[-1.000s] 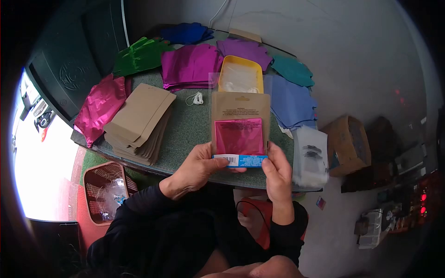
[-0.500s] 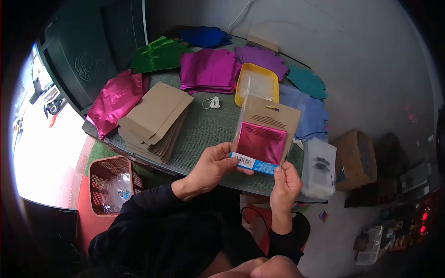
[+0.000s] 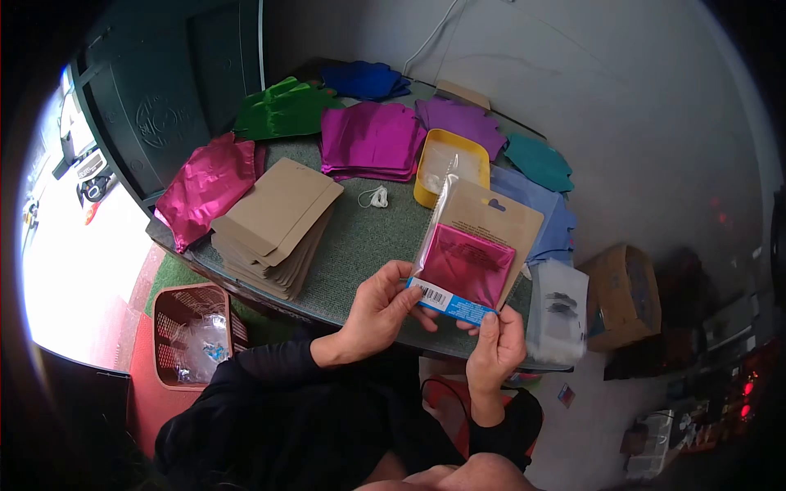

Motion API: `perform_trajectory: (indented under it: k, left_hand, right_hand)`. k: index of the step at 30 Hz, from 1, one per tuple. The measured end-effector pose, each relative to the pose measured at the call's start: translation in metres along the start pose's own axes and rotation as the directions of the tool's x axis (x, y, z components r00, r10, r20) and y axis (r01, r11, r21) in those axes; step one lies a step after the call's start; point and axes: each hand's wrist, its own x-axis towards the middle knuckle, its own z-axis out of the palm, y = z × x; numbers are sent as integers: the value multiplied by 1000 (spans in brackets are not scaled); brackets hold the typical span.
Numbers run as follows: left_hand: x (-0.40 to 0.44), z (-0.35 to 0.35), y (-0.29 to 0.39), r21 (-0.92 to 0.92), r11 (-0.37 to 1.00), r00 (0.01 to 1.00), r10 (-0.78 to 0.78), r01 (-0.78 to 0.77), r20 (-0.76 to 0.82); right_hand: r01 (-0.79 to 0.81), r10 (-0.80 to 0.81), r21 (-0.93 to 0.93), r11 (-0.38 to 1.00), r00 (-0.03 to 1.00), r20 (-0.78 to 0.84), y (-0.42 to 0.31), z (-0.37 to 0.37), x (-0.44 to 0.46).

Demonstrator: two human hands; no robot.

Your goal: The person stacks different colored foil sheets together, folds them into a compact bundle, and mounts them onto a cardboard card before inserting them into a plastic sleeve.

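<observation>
Both hands hold a packaged foil balloon (image 3: 467, 263), a folded pink foil piece on a brown card inside a clear sleeve. A blue strip with a barcode runs along its lower edge. My left hand (image 3: 379, 309) pinches the lower left corner, thumb on the barcode. At the lower right corner, my right hand (image 3: 497, 348) grips the strip between thumb and fingers. The package leans back over the table's front, its hang-hole end pointing away from me. Behind it sits a yellow tray (image 3: 422, 195) with clear contents, partly covered by the package.
A stack of brown cards (image 3: 278, 217) lies left on the green table (image 3: 348, 262). Around it are pink (image 3: 205, 188), green (image 3: 282, 108), magenta (image 3: 368, 139) and blue foil pieces (image 3: 364, 79). White string (image 3: 377, 197), clear sleeves (image 3: 561, 307), a basket (image 3: 188, 295) and a cardboard box (image 3: 618, 299) also show.
The package has tilted slightly and shifted a little right and down in view, with both hands still on it. The camera view has moved slightly too.
</observation>
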Motion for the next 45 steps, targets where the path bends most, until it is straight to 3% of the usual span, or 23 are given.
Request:
perform_trajectory:
  k: [8, 14, 19, 23, 29, 31, 35, 37, 41, 44, 45]
  left_hand:
    - [-2, -2, 1, -4, 999, 998, -51, 51, -21]
    - [-1, -7, 2, 52, 998, 998, -45, 47, -43]
    - [-2, -10, 1, 114, 993, 999, -20, 25, -45]
    - [-3, -10, 3, 113, 994, 999, 0, 5, -48]
    - [1, -17, 13, -15, 989, 985, -145, 147, 93]
    - [2, -22, 17, 23, 931, 893, -355, 363, 277]
    - [1, -15, 16, 28, 924, 896, -377, 382, 235]
    - [-1, -9, 16, -14, 938, 924, -339, 347, 178]
    - [-5, 3, 4, 19, 977, 969, -215, 214, 124]
    - [-10, 13, 0, 75, 959, 954, -282, 275, 102]
    - [-11, 13, 2, 74, 958, 954, -282, 276, 102]
  right_hand:
    - [-18, 21, 72, 997, 999, -34, 4, 2, 1]
    - [-140, 136, 25, 990, 983, 127, 0, -4, 6]
    - [-233, 187, 296, 926, 967, 175, 3, -2, 6]
    - [-207, 164, 257, 944, 970, 179, 5, -3, 6]
    - [-148, 111, 226, 963, 980, 167, 8, -4, 6]
    - [-174, 145, 194, 965, 977, 157, 7, -4, 6]
    - [-188, 153, 235, 954, 975, 160, 9, -4, 6]
    - [-316, 253, 503, 805, 948, 191, 10, -2, 6]
    - [-393, 237, 542, 743, 912, 336, 14, 11, 0]
    - [-432, 309, 549, 715, 900, 306, 13, 12, -7]
    - [-395, 325, 580, 713, 918, 226, 10, 18, -4]
